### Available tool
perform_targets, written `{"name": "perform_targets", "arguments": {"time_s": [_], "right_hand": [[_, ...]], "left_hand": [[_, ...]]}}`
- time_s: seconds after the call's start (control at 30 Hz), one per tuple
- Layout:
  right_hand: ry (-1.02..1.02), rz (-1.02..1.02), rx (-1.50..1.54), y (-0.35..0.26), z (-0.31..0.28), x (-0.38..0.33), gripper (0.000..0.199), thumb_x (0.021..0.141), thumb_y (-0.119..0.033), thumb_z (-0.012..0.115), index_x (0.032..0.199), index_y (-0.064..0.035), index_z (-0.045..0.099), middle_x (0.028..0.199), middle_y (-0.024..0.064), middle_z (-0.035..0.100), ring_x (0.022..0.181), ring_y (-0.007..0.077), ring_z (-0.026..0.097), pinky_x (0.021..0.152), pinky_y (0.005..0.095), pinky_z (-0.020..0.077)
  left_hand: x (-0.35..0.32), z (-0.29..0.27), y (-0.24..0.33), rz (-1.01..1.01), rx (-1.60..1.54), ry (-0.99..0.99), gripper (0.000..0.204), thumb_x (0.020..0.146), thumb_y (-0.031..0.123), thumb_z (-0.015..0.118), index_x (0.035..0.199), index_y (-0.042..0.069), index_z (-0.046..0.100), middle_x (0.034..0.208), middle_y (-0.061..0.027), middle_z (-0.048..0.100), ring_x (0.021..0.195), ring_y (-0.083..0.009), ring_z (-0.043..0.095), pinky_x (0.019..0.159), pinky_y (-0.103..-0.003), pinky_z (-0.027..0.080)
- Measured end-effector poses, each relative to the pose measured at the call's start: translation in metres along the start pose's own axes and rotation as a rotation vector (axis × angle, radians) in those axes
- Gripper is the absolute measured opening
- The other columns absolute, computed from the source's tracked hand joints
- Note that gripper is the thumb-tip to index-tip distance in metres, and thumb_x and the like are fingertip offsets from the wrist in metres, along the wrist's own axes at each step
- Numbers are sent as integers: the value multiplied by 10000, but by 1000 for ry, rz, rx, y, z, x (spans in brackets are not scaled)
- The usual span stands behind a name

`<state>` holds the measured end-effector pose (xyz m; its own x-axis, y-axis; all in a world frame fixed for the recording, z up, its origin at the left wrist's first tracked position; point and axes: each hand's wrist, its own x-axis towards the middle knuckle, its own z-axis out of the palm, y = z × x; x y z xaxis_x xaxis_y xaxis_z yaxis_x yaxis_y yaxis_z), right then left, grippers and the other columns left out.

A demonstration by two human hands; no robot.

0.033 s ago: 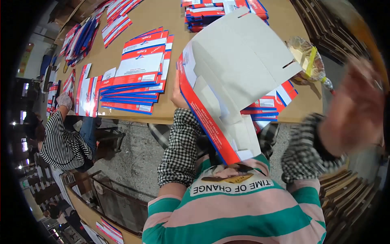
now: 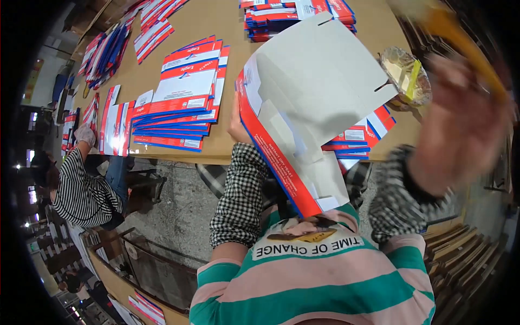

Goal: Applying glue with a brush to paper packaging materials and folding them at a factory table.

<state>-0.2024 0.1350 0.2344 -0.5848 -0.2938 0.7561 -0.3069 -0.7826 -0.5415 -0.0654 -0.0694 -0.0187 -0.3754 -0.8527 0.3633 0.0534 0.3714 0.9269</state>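
An opened-out carton (image 2: 276, 165) rests tilted against my lap and the table edge. Its outside is red, white and blue, and its bare greyish-white inner flap (image 2: 325, 70) faces up. Round the carton's left side my left hand (image 2: 236, 123) grips it, most fingers hidden behind the board. Raised at the right, my right hand (image 2: 460, 119) is blurred by motion. It holds what looks like a brush (image 2: 460, 40) with an orange-yellow handle and a pale, smeared end. Close by that hand, a foil-lined bowl (image 2: 406, 76) with pale contents and a yellow strip across it sits on the table.
Flat cartons lie in a fanned stack (image 2: 181, 92) on the brown table (image 2: 238, 27). Further piles stand at the far side (image 2: 298, 13) and far left (image 2: 111, 51). At the left sits a co-worker in a striped top (image 2: 86, 189). Stacked boards (image 2: 455, 254) are at right.
My right hand has shifted slightly left, and the orange-yellow handle shows more plainly above it. The carton and my left hand have hardly moved.
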Motion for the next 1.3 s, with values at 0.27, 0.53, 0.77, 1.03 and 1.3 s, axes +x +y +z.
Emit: {"name": "perform_targets", "arguments": {"time_s": [0.27,0.53,0.77,1.03,1.3], "right_hand": [[380,774,385,108,7,-60,347,956,-260,380,968,49,539,770,79,524,620,172,534,643,357,492],[434,820,294,119,7,-67,272,938,-207,394,942,37,516,848,137,575,660,188,591,633,318,500],[222,724,16,118,29,-63,195,916,-166,455,920,20,514,820,123,602,584,143,597,581,234,485],[-90,576,-151,127,38,-67,161,934,-140,471,962,13,516,906,109,601,711,157,628,694,267,516],[-174,489,-223,135,50,-72,112,882,-97,549,886,15,535,712,65,600,638,97,617,561,213,486]], "left_hand": [[-10,12,25,-208,-607,-87,438,936,221,469,1207,-121,432,1102,-227,571,955,-271,591,808,-366,497],[-11,14,23,-37,-537,114,383,925,167,505,1212,-86,481,958,-149,640,841,-165,617,721,-295,522],[-8,9,40,-95,-296,33,420,962,248,421,1183,-106,466,1030,-182,583,902,-201,583,779,-335,490],[-4,15,65,-82,-460,-5,426,963,260,399,1181,-100,463,1030,-181,587,908,-210,589,784,-335,494],[-1,13,69,-101,-559,-32,503,967,309,365,1231,-119,379,1159,-229,509,1026,-262,549,863,-377,456]]}}
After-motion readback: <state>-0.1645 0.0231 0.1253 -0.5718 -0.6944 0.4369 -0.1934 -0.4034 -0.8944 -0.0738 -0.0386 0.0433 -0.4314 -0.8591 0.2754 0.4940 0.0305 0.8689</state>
